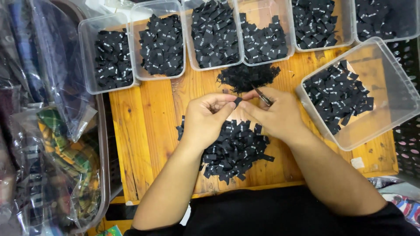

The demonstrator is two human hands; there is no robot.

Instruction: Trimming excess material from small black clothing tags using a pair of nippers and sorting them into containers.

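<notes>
My left hand (209, 114) and my right hand (273, 114) meet over a wooden table (148, 126), both pinching one small black fabric label (237, 101) between the fingertips. My right hand also holds small metal snips (262, 96), blades pointing up and left. Beneath my wrists lies a loose pile of black labels (236, 150). Just beyond my fingers sits a heap of black thread trimmings (247, 75).
Several clear plastic tubs of black labels line the far edge (162, 43), and another tub (350, 94) sits angled at the right. Bagged plaid and dark fabrics (57, 144) crowd the left side. A black perforated crate (407, 148) is at the right edge.
</notes>
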